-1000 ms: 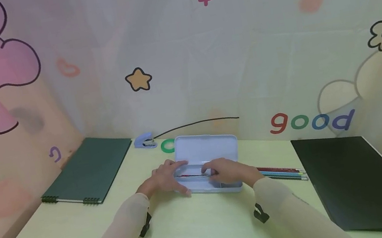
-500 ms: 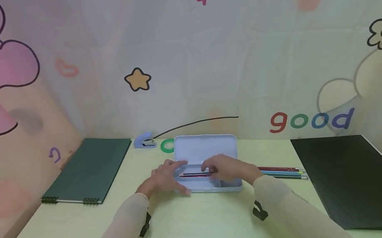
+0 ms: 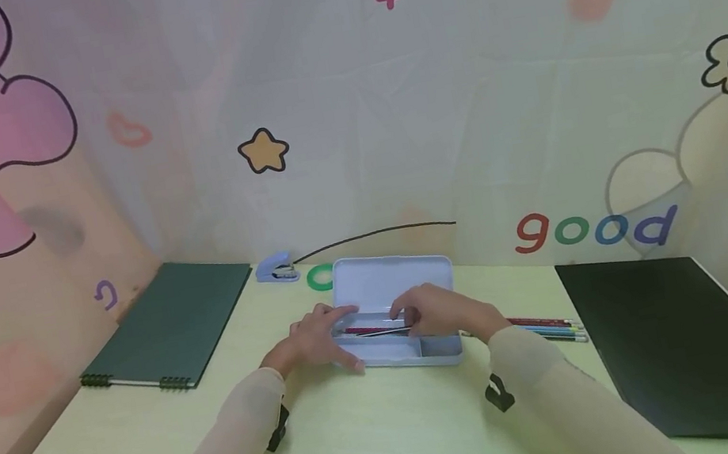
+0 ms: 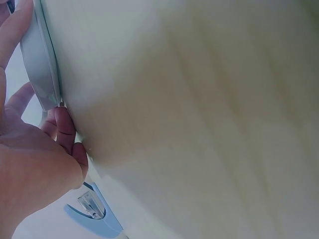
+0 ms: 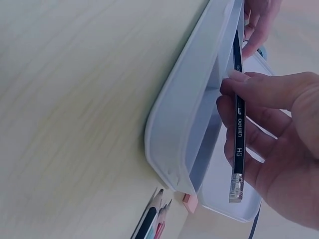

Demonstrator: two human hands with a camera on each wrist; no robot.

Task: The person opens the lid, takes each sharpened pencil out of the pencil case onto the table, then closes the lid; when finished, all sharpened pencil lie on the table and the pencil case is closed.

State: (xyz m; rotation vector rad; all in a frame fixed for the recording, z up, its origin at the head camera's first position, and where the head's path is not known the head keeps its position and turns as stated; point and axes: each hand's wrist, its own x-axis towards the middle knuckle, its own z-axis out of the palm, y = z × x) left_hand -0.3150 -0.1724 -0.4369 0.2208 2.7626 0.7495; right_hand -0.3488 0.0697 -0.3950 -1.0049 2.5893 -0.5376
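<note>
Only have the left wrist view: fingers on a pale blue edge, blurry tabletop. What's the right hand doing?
Observer: The right hand pinches a black pencil over the open pencil case, eraser end toward the wrist.
Operator: Anything in the case already?
Observer: The head view shows a red pencil that appears to lie in its long compartment.
Operator: More pencils outside?
Observer: Yes, a few loose pencils lie on the table just right of the case.
</note>
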